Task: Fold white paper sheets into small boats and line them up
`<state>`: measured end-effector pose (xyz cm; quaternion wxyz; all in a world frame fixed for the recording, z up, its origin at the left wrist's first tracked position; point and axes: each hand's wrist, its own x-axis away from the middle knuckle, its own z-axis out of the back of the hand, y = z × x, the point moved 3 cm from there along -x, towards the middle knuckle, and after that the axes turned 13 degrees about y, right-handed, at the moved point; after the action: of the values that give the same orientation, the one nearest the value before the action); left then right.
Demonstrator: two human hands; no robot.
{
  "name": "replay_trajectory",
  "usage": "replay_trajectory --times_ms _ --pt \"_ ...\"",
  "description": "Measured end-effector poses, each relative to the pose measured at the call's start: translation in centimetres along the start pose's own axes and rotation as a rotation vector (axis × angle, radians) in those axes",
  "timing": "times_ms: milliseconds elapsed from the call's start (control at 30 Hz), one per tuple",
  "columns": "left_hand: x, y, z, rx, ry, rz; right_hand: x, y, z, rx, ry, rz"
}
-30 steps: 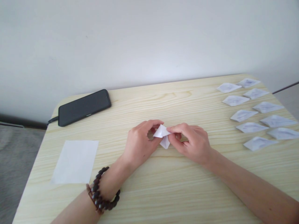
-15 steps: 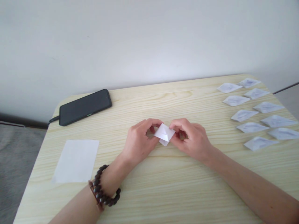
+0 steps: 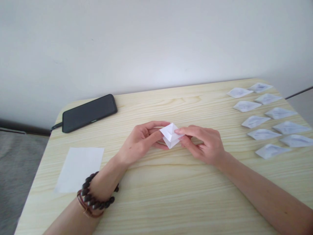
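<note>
Between my hands, above the middle of the table, is a small piece of folded white paper (image 3: 170,138) with a diamond outline and a raised fold in its centre. My left hand (image 3: 139,140) grips its left side, thumb at the edge and the other fingers behind and beneath. On the right corner, my right hand (image 3: 202,140) pinches the paper, index finger on top and thumb below. The underside of the paper is hidden. Dark beads circle my left wrist.
A flat white paper sheet (image 3: 80,168) lies at the left of the wooden table (image 3: 171,202). Behind it rests a black phone (image 3: 90,112) with a cable plugged in. Several folded paper boats (image 3: 264,134) stand in two rows at the right. A white wall (image 3: 156,45) borders the back edge.
The folded paper has tipped flatter and shows more of its near face. My left hand has turned, its fingers now stretched under the paper. My right index finger has moved onto the top.
</note>
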<state>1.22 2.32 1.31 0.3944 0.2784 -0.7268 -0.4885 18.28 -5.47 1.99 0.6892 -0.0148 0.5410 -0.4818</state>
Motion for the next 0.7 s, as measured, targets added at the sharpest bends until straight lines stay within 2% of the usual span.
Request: replay_trajectory --times_ms 100,267,433,700 --pt "0.01 -0.06 -0.04 -0.004 -0.043 0.027 -0.05 0.13 0.16 -0.014 -0.009 0.010" --pt "0.01 -0.02 -0.11 -0.031 -0.022 0.016 -0.08 0.34 0.35 -0.007 -0.030 0.001" --pt "-0.03 -0.01 -0.08 -0.046 0.009 0.004 -0.04 0.36 0.40 -0.004 -0.086 0.083" --pt "-0.02 0.22 0.37 0.067 0.002 0.055 -0.18 0.36 0.66 0.085 -0.120 0.184"
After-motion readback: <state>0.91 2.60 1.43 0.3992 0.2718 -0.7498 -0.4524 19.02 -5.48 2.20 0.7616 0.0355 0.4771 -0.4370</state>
